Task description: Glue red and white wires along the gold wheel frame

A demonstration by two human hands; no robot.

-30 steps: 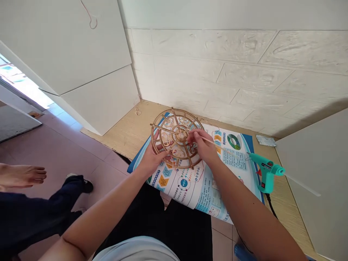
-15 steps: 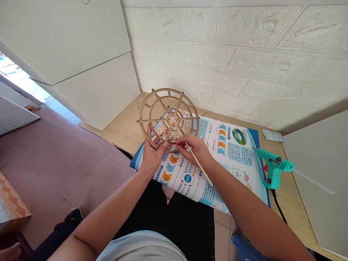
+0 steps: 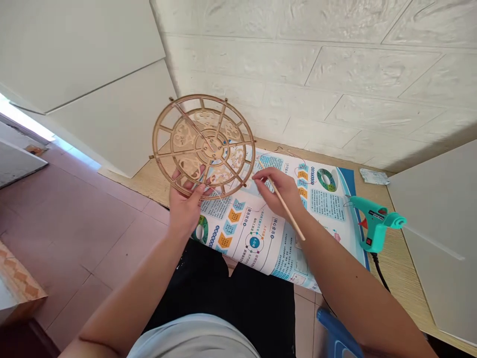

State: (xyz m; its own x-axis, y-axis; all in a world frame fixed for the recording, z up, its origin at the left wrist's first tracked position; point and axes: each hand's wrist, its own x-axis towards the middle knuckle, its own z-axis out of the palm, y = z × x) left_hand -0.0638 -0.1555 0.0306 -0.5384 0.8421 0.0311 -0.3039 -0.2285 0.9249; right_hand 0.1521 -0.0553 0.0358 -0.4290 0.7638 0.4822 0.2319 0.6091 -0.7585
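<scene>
A round openwork wooden wheel [image 3: 214, 147] with spokes and cut-out scroll patterns is held up, tilted, over the table. My left hand [image 3: 186, 206] grips it at the lower rim, thumb in front and fingers behind the openings. Just off the wheel's lower right edge, my right hand [image 3: 281, 194] holds a thin wooden stick [image 3: 288, 211] that slants down along the palm to the wrist. Its thumb and forefinger tips are close together; anything tiny between them is too small to make out. Beneath both hands lies a printed poster sheet [image 3: 257, 219].
A teal hot glue gun [image 3: 376, 223] with a black cord rests at the right on the wooden tabletop [image 3: 406, 268]. Behind it lies a small crumpled packet [image 3: 374, 176]. A white brick-pattern wall [image 3: 298, 89] closes off the back. A blue stool [image 3: 337, 335] stands below.
The wheel has moved left and up with my left hand and appears larger. My right hand has drawn away from the wheel's face to the right, still with the stick.
</scene>
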